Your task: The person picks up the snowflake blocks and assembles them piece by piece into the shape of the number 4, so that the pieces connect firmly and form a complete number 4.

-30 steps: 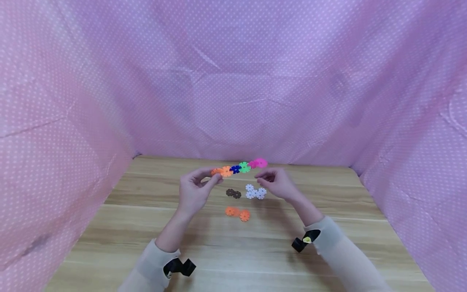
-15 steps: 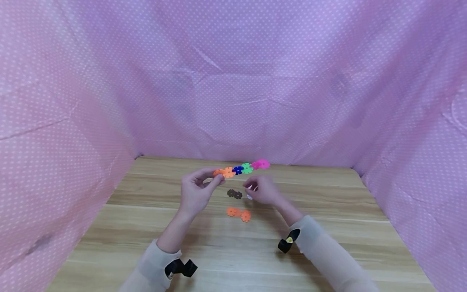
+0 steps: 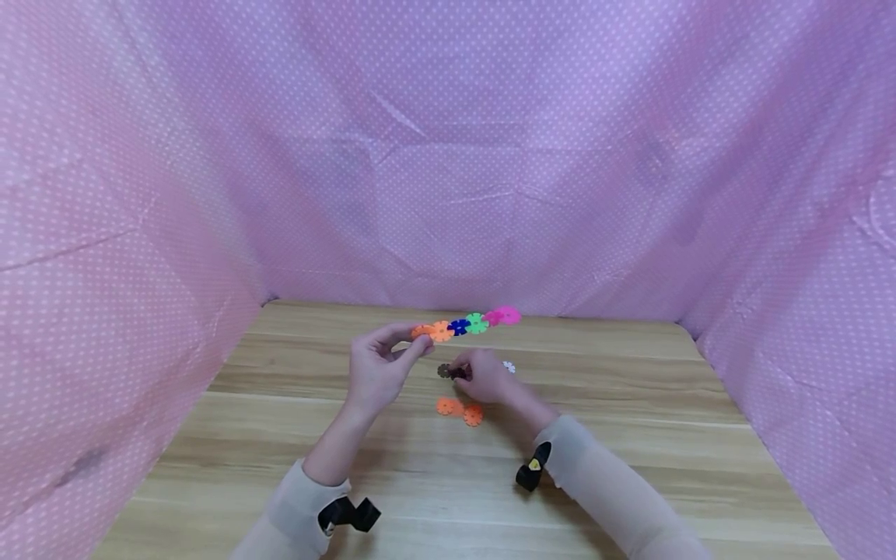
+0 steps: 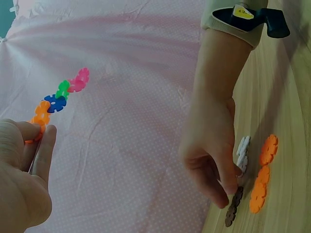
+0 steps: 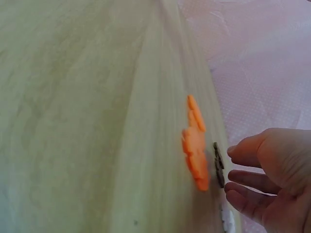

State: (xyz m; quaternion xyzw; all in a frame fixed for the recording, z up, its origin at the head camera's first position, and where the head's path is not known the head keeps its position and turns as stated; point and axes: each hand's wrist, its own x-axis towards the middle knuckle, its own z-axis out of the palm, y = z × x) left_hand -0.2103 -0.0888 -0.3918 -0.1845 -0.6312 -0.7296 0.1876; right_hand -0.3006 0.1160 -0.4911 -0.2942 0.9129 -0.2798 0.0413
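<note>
My left hand (image 3: 378,372) pinches the orange end of a chain of snowflake discs (image 3: 477,323), held up above the table. From that end the chain runs through blue and green to pink. My right hand (image 3: 488,377) is low over the table, its fingertips right at a joined pair of brown snowflake discs (image 3: 444,371). In the right wrist view the thumb and fingers stand apart beside the brown discs (image 5: 219,165). Behind that hand the white snowflake discs (image 3: 509,366) are mostly hidden in the head view; more of them shows in the left wrist view.
Joined orange snowflake discs (image 3: 473,415) lie on the wooden table (image 3: 434,490), nearer the body than the brown pair. Pink dotted cloth (image 3: 448,194) walls off the table's back and both sides. A black wrist camera (image 3: 530,470) sits on each sleeve.
My right hand has moved left and down from near the pink end of the chain, past the white discs to the brown ones. The left hand keeps its hold, almost still.
</note>
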